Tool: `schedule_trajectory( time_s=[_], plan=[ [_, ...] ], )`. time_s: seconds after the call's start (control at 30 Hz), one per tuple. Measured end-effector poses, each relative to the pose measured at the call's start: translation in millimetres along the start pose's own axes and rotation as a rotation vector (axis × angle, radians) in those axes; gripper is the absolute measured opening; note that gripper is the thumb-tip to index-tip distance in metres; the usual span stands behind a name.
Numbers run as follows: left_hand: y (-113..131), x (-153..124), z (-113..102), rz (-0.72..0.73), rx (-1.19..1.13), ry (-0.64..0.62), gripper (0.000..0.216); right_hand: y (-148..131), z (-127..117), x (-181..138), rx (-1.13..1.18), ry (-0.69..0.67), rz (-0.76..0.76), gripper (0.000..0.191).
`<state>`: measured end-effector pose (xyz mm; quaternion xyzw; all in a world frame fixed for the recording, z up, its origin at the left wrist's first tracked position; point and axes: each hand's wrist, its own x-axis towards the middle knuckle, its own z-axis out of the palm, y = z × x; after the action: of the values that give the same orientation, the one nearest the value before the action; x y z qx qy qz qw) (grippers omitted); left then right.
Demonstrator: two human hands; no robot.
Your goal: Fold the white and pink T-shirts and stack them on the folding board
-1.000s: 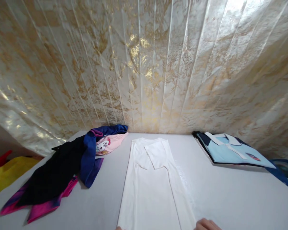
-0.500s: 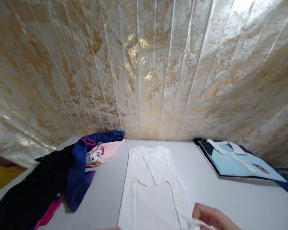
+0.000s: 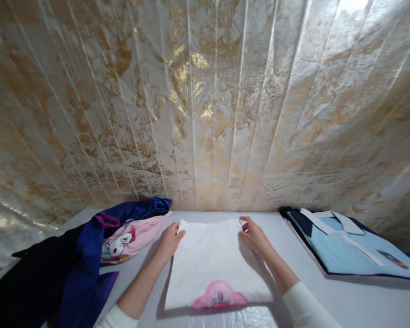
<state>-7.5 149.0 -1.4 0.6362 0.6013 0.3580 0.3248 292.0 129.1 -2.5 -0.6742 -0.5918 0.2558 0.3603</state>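
Observation:
A white shirt (image 3: 210,259) lies folded in half on the white table (image 3: 348,300), a pink print (image 3: 219,296) showing at its near edge. My left hand (image 3: 170,239) pinches the far left corner of the fold. My right hand (image 3: 253,234) pinches the far right corner. Both hands rest close to the gold-patterned wall, with white sleeves showing at my forearms.
A heap of clothes (image 3: 71,269) in black, blue and pink, one piece with a cartoon print (image 3: 123,241), lies at the left. A folded light-blue collared shirt (image 3: 348,246) on a dark board sits at the right. The shiny gold-and-white wall covering (image 3: 205,105) rises behind the table.
Both hands carried the shirt's near hem up and over to its far end, folding it in half; the pink print now shows. The camera tilted slightly upward.

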Motion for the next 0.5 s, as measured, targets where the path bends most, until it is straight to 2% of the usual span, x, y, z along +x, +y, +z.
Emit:
schedule_trajectory(
  time_s=[0.1,0.27,0.4,0.5],
  plan=[
    [-6,2,4,0.009,0.022,0.003,0.023,5,3,-3,-0.050,0.058,-0.057,0.043],
    [3,5,5,0.010,0.105,0.027,0.032,12,8,-7,-0.120,0.114,-0.098,0.038],
    [15,-25,-1,0.018,0.214,0.010,0.055,21,8,-9,-0.148,0.097,-0.126,0.033],
    [24,-63,-3,0.025,0.340,-0.046,0.056,22,4,-14,-0.156,0.074,-0.149,0.038]
  ],
)
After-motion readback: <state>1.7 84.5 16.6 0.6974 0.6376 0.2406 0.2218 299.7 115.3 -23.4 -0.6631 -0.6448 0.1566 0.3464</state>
